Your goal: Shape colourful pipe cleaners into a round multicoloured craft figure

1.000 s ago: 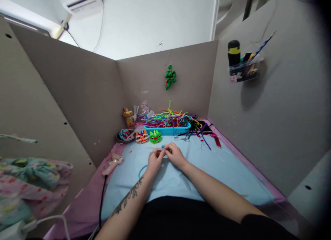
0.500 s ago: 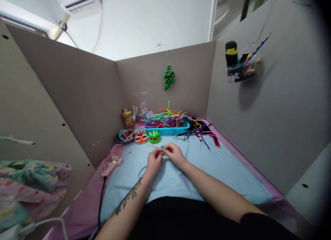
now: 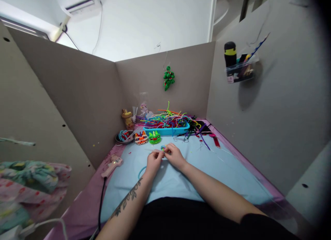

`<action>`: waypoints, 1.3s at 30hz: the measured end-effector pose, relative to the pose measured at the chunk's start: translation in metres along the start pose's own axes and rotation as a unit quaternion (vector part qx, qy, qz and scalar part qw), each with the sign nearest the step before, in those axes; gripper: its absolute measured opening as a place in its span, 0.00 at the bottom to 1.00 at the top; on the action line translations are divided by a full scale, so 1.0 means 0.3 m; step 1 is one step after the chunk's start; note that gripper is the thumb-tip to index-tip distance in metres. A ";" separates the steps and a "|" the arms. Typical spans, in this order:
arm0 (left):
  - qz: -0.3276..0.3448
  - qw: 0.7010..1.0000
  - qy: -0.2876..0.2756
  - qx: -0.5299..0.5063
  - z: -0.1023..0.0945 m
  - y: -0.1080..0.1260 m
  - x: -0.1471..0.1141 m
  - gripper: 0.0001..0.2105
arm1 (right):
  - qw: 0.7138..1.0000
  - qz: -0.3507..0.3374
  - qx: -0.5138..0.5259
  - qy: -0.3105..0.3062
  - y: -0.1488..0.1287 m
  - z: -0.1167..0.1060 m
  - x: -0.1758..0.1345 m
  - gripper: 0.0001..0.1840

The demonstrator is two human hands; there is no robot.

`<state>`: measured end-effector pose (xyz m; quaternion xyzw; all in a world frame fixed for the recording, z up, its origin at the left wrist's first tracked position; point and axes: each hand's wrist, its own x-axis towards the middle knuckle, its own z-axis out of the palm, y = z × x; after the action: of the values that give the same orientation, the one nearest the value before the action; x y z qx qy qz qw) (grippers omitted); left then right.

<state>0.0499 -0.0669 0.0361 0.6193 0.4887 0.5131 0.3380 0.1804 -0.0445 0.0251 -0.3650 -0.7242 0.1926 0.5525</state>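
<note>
My left hand [image 3: 154, 158] and my right hand [image 3: 175, 155] meet over the light blue cloth [image 3: 207, 174], fingertips pinched together. A small blue and yellow-green piece [image 3: 163, 148], apparently of fuzzy pipe cleaner, shows at the right fingertips. From the left fingers a thin pale pipe cleaner [image 3: 149, 150] sticks out to the left. The fingers hide most of what they hold. Beside my left wrist curves a blue pipe cleaner [image 3: 141, 171]. Just beyond the hands stand an orange animal head [image 3: 141, 138] and a green animal head [image 3: 154, 137], both made of pipe cleaners.
A blue tray [image 3: 165, 131] heaped with colourful pipe cleaners stands at the back. To the left lie a pink glue gun [image 3: 111, 166] with a black cord and a dark bowl [image 3: 119, 140]. Scissors [image 3: 181, 139] rest right of the heads. Grey partitions [image 3: 90, 92] enclose the table.
My right fingers have shifted slightly, and more of the small blue and yellow-green piece now shows between the hands. Both arms stay almost where they were.
</note>
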 end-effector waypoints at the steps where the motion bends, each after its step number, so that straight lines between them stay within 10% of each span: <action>1: 0.004 1.000 0.002 -0.001 0.001 0.000 -0.001 0.16 | 1.000 -0.003 -0.006 -0.002 0.000 0.001 -0.001 0.08; 39: 0.036 0.999 0.030 0.005 0.004 -0.034 0.005 0.07 | 0.997 0.013 -0.045 -0.061 0.012 0.002 0.004 0.12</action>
<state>0.0483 -0.0622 0.0269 0.6229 0.4781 0.5408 0.3015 0.1808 -0.0411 0.0233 -0.3860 -0.7600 0.1889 0.4876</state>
